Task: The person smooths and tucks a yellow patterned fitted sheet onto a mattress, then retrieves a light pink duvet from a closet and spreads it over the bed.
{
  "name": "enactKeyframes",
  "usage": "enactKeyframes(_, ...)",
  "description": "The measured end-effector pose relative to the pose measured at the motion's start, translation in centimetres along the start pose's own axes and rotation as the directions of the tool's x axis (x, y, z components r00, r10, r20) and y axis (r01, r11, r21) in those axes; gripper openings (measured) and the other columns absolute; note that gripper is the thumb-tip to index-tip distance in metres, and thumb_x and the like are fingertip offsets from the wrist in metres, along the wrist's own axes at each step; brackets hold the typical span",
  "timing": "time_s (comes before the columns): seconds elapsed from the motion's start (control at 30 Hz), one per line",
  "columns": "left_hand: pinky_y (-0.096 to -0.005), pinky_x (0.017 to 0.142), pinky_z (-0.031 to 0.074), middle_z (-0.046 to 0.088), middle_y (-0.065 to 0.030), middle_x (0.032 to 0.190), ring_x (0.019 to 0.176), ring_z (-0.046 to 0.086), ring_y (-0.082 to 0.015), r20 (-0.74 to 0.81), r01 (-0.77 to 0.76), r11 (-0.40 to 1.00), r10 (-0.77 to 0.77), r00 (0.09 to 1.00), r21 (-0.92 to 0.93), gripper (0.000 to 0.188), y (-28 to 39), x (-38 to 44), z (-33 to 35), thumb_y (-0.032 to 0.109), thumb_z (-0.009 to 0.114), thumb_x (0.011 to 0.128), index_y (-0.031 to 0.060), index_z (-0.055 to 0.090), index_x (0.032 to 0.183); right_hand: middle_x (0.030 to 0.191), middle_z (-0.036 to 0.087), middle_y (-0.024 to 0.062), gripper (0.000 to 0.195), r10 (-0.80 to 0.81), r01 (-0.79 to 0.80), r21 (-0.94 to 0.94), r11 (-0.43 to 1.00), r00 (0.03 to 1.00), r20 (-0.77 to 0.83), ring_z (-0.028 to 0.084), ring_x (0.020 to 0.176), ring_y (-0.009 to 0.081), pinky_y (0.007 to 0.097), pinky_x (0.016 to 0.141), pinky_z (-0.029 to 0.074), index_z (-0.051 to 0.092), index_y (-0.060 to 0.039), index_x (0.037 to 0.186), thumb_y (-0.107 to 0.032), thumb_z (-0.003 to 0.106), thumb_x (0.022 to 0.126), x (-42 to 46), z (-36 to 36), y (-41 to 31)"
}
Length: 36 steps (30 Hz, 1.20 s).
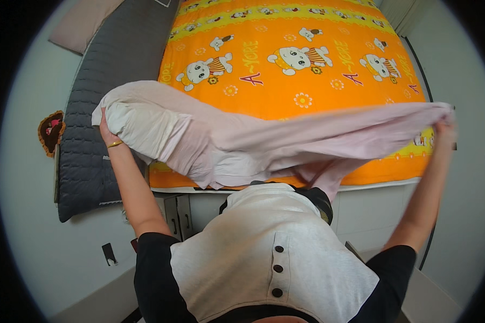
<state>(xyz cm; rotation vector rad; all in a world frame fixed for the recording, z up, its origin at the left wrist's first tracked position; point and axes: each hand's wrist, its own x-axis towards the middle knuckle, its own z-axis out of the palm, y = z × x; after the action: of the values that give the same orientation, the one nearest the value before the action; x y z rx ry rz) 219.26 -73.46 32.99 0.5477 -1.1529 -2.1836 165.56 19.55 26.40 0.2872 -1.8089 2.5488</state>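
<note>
A pale pink cloth [242, 133] is stretched wide in front of me, over the near edge of a bed with an orange and yellow cartoon-print sheet [262, 95]. At the left, my left hand [108, 131], a gold bracelet on its wrist, grips the cloth where a whitish part is bunched up; some of its fingers are hidden by the fabric. My right hand [444, 123] holds the opposite end at the far right, slightly blurred. Folds of the cloth hang down past the bed's front edge, near my body.
A grey quilted pad [101, 93] lies along the bed's left side, with a pink pillow or cloth [79, 26] at its top. A small brown frilled item [51, 133] is beyond it. A cabinet with handles [178, 216] stands at lower left. A wall [464, 80] runs along the right.
</note>
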Motion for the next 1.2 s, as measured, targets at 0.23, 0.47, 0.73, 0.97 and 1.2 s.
enactKeyframes(0.23, -0.0428, 0.093, 0.045, 0.059, -0.0161, 0.115, 0.105, 0.058, -0.0304, -0.031, -0.066, 0.998, 0.066, 0.997, -0.003, 0.044, -2.1, -6.4, 15.0, 0.032, 0.044, 0.093, -0.003, 0.054, 0.118, 0.112, 0.05, 0.0128, 0.046, -0.095, 0.142, 0.068, 0.988, 0.882, -0.462, 0.05, 0.098, 0.0317, 0.0464, 0.083, 0.045, 0.043, -0.0063, 0.12, -0.036, 0.052, 0.085, 2.7, -11.6, -7.9)
enactKeyframes(0.47, -0.0412, 0.095, 0.044, 0.058, -0.0154, 0.118, 0.107, 0.057, -0.0301, -0.104, 0.208, 0.972, -0.22, 0.97, -0.112, 0.042, -12.5, -9.8, 18.7, 0.019, 0.054, 0.087, -0.003, 0.05, 0.122, 0.128, 0.04, 0.015, 0.065, 0.456, -0.356, 0.288, 0.889, 0.737, -0.499, 0.042, 0.114, 0.0377, 0.0519, 0.092, 0.04, 0.034, -0.0094, 0.131, -0.05, 0.052, 0.084, -9.6, -10.4, 21.8)
enactKeyframes(0.73, -0.0414, 0.094, 0.045, 0.057, -0.0227, 0.115, 0.106, 0.057, -0.0304, -0.312, 0.12, 0.987, -0.082, 0.947, 0.107, 0.037, -12.3, -12.6, 33.4, 0.017, 0.049, 0.09, -0.0083, 0.051, 0.118, 0.144, 0.031, 0.0102, 0.078, 0.704, -0.648, 0.642, 0.411, 0.673, 0.228, 0.033, 0.131, 0.0274, 0.0434, 0.107, 0.029, 0.026, -0.0103, 0.141, -0.061, 0.044, 0.086, -26.9, 24.7, 33.3)
enactKeyframes(0.97, -0.044, 0.105, 0.032, 0.051, -0.0175, 0.129, 0.119, 0.048, -0.0308, 0.23, 0.282, 0.959, -0.273, 0.934, -0.008, 0.042, -2.8, -11.3, 26.2, 0.023, 0.044, 0.093, -0.0025, 0.048, 0.126, 0.113, 0.057, 0.0114, 0.049, 0.735, -0.599, 0.471, 0.648, 0.654, -0.18, 0.058, 0.098, 0.024, 0.0373, 0.081, 0.051, 0.049, -0.003, 0.116, -0.046, 0.044, 0.093, -17.6, 21.0, 32.9)
enactKeyframes(1.2, -0.0425, 0.1, 0.039, 0.057, -0.0179, 0.12, 0.112, 0.054, -0.0301, 0.046, 0.281, 0.959, -0.282, 0.958, 0.023, 0.034, -0.6, -4.6, 16.6, 0.016, 0.051, 0.091, -0.0045, 0.054, 0.117, 0.057, 0.055, 0.0073, 0.05, 0.496, -0.553, -0.313, 0.772, 0.832, -0.247, 0.053, 0.042, 0.0138, 0.0252, 0.037, 0.043, 0.053, -0.0009, 0.077, -0.046, 0.042, 0.094, -17.6, 19.8, 21.3)
